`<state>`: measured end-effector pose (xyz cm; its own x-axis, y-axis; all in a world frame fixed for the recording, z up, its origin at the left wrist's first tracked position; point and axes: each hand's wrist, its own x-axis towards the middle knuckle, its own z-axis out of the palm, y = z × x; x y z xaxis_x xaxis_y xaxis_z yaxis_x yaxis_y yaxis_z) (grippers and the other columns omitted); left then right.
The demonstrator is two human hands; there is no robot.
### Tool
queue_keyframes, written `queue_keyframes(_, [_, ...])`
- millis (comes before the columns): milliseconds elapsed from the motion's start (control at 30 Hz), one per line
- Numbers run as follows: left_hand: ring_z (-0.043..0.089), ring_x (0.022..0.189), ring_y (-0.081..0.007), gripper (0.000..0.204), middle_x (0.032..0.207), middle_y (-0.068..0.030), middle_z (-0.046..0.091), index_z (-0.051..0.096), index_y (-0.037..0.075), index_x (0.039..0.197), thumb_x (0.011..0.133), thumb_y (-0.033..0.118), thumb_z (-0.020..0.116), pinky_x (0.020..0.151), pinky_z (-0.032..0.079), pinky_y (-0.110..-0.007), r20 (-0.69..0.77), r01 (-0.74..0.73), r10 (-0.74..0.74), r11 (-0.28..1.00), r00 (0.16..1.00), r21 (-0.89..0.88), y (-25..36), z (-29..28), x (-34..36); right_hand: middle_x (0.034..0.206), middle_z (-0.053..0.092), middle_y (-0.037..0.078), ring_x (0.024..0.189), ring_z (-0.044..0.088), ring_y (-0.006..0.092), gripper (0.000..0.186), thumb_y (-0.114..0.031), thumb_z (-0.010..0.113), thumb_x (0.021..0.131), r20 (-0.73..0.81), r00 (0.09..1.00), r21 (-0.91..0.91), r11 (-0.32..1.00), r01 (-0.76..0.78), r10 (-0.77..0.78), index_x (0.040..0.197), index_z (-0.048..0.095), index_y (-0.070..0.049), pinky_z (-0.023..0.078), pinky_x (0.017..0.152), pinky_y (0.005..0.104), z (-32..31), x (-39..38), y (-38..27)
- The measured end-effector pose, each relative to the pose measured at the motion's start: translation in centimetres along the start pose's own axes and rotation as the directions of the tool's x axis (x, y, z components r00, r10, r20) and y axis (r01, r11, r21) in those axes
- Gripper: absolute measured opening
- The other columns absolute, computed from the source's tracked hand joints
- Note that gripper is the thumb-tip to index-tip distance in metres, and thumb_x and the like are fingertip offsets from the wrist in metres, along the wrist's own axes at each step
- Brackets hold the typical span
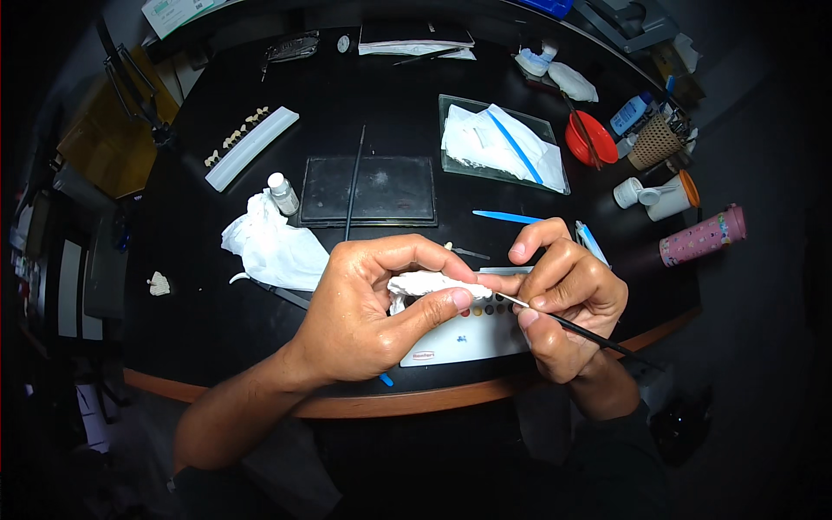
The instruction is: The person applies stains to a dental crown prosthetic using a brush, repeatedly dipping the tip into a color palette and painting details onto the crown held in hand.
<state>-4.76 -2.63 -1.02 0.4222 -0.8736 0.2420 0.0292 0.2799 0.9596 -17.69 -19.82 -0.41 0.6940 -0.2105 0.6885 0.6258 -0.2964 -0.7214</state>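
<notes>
My left hand [364,321] grips a rough white plaster piece [429,284] between thumb and fingers. My right hand [568,308] pinches a thin black-handled brush [585,334], its fine tip at the right end of the plaster piece; whether it touches is too small to tell. Below both hands lies a white palette [459,347] with several coloured dots, partly hidden. A crumpled white tissue [264,251] and a small white-capped bottle [283,195] are left of my hands.
A dark flat case [386,191] has a brush beside it. Around it are a tooth-piece holder [251,147], a glass slab with paper [464,156], a red bowl [581,130], white tubs [667,201], a pink bottle [698,238] and a blue tool [498,214]. The desk's wooden edge [407,405] runs in front.
</notes>
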Motion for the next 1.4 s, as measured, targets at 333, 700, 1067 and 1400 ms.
queue_keyframes(333, [0.067,0.087,-0.0112,0.012,0.095,-0.0142,0.07,0.067,-0.006,0.1,0.088,-0.003,0.07,0.072,0.054,-0.02,-0.002,0.006,-0.006,1.0,1.0,-0.005,0.08,-0.04,-0.02,0.073,0.06,0.011,0.096,0.06,0.0262,0.013,0.011,0.06,0.068,-0.015,1.0,0.002,1.0,-0.008,0.008,0.07,0.054,0.0,0.066,0.076,0.0415,0.2,0.01,-0.16])
queue_keyframes(700, [0.066,0.085,-0.0099,0.015,0.091,-0.0111,0.071,0.07,-0.005,0.1,0.087,0.002,0.072,0.073,0.051,-0.021,-0.019,-0.012,0.011,1.0,1.0,-0.009,-0.04,-0.04,0.0,0.074,0.06,0.011,0.095,0.061,0.0264,0.013,0.011,0.061,0.068,0.013,0.999,-0.033,0.999,0.03,-0.03,0.072,0.055,-0.001,0.066,0.075,0.0401,0.06,0.03,-0.09])
queue_keyframes(1067, [0.066,0.085,-0.01,0.014,0.091,-0.0111,0.072,0.07,-0.005,0.1,0.087,0.002,0.072,0.074,0.051,-0.022,-0.014,0.001,-0.001,1.0,1.0,0.01,0.15,-0.08,-0.01,0.075,0.061,0.011,0.095,0.061,0.0264,0.013,0.009,0.063,0.068,0.035,0.998,-0.061,0.997,0.055,-0.053,0.073,0.056,0.0,0.066,0.075,0.0393,0.07,0.07,-0.05])
queue_keyframes(1400, [0.065,0.081,-0.0088,0.012,0.091,-0.0121,0.07,0.067,-0.006,0.098,0.087,-0.002,0.07,0.068,0.05,-0.018,-0.02,-0.015,0.015,1.0,1.0,0.018,0.13,0.02,0.0,0.077,0.057,0.011,0.097,0.057,0.025,0.01,0.008,0.059,0.073,0.097,0.994,-0.08,0.995,0.066,-0.058,0.077,0.054,-0.001,0.065,0.08,0.0423,-0.2,0.12,-0.08])
